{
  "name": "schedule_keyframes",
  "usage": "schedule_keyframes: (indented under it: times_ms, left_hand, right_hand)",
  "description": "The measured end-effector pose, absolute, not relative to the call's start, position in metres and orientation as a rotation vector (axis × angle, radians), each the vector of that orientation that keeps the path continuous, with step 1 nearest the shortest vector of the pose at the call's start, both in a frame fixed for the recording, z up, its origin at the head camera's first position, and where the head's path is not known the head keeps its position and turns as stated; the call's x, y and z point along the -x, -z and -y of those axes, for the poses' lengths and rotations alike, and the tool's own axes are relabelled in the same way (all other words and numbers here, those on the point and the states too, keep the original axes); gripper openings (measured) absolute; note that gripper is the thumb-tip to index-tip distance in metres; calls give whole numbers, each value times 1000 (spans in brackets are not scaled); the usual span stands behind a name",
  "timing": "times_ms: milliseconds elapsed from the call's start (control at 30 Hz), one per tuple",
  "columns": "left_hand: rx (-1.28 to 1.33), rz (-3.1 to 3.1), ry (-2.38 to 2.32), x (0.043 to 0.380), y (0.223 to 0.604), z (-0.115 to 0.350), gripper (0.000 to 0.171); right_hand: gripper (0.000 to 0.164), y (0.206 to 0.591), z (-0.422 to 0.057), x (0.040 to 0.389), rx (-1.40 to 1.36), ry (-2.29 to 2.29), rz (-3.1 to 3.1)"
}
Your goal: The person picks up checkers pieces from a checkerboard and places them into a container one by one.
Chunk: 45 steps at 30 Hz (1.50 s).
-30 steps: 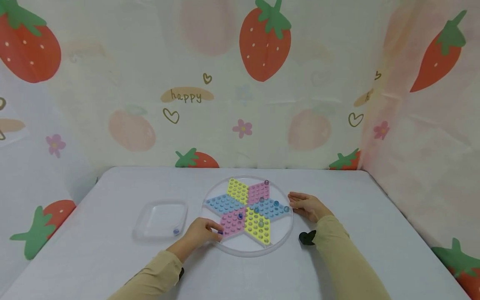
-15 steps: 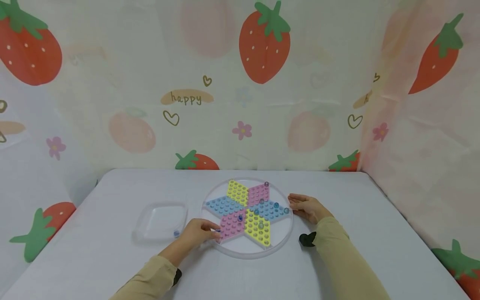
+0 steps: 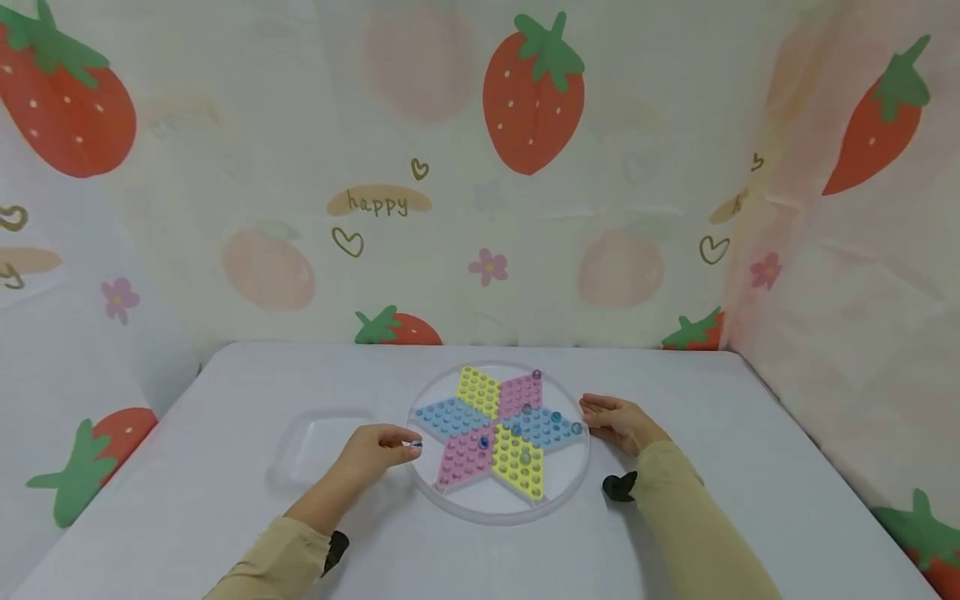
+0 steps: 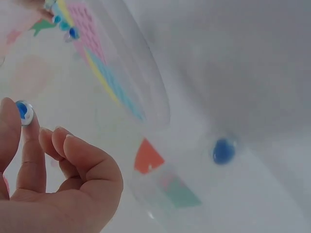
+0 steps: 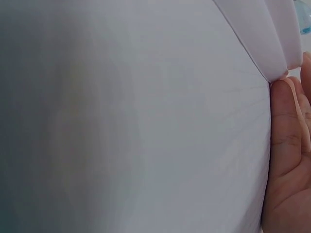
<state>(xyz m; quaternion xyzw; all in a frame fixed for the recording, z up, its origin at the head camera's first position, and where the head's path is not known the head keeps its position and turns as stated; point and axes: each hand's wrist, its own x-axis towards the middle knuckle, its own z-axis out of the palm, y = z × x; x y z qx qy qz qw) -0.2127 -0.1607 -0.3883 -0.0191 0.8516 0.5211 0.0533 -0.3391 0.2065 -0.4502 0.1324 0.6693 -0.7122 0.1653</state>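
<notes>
My left hand pinches a clear glass marble with a blue core between thumb and forefinger, just off the left rim of the round board. In the left wrist view the other fingers curl loosely. The white board carries a six-pointed star of pink, yellow and blue dimpled sections. Several marbles sit on it, among them a dark blue marble on the near pink section and a teal marble on the right blue one. My right hand rests against the board's right rim, fingers extended.
Left of the board is a clear shallow tray, partly behind my left hand. One blue marble lies in it. A white cloth covers the table, and a strawberry-print curtain stands behind.
My left hand lifts away from the near pink section's outer corner and moves left with the marble, towards the tray. The right hand stays at the rim.
</notes>
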Motion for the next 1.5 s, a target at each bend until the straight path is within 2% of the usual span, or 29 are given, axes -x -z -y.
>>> schedule_keyframes:
  times_ms: [633, 967, 1500]
  left_hand:
    - [238, -2640, -1567, 214, 386, 225, 41]
    - [322, -2611, -1629, 226, 389, 252, 47]
    - [389, -2531, -1514, 257, 402, 252, 43]
  right_hand:
    - [59, 466, -213, 322, -383, 2021, -1930]
    - [58, 452, -208, 334, -340, 1999, -1965]
    - [60, 452, -201, 338, -283, 1994, -1939]
